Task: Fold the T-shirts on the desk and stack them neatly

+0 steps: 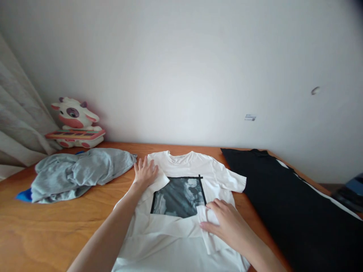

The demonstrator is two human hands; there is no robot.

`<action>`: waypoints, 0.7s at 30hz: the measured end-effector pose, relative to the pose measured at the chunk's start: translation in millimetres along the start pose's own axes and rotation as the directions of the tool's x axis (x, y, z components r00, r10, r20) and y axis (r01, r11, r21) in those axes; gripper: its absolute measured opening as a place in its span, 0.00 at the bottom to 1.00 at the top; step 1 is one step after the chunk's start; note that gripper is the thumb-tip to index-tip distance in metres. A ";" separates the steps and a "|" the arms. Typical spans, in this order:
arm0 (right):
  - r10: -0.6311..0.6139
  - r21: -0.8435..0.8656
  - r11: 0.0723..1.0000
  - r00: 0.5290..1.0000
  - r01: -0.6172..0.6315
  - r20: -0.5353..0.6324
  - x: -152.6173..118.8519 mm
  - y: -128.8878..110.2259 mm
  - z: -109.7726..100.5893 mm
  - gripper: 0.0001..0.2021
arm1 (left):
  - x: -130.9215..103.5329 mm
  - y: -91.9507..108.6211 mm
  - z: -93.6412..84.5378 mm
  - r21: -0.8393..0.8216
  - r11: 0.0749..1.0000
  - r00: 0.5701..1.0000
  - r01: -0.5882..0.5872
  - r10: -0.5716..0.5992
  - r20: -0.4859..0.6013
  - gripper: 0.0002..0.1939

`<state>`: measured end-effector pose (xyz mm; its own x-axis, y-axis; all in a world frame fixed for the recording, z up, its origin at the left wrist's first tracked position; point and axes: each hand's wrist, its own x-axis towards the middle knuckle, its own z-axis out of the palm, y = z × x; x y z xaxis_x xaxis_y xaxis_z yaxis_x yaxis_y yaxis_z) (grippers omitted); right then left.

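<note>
Two hands flat on white T-shirt (184,196), wooden table (56,226), white wall (181,68).

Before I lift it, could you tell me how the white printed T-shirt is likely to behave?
The white printed T-shirt probably droops limply, since it already creases under the left hand and right hand. It looks thin, so likely light, and may slide on the smooth wooden table.
</note>
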<state>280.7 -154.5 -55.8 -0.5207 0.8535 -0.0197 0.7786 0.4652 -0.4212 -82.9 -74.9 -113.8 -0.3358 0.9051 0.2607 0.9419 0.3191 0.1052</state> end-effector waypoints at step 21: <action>0.569 -0.016 0.767 0.691 -0.641 -0.446 53.8 120.6 -15.7 0.33 | -86.0 128.7 -9.6 -0.180 0.853 0.860 -0.489 0.506 0.061 0.28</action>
<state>352.1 -48.8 -93.4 0.2390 0.9592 0.1511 0.9368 -0.1868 -0.2958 67.1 -114.4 -113.5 0.1888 0.9573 0.2191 0.9658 -0.2214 0.1351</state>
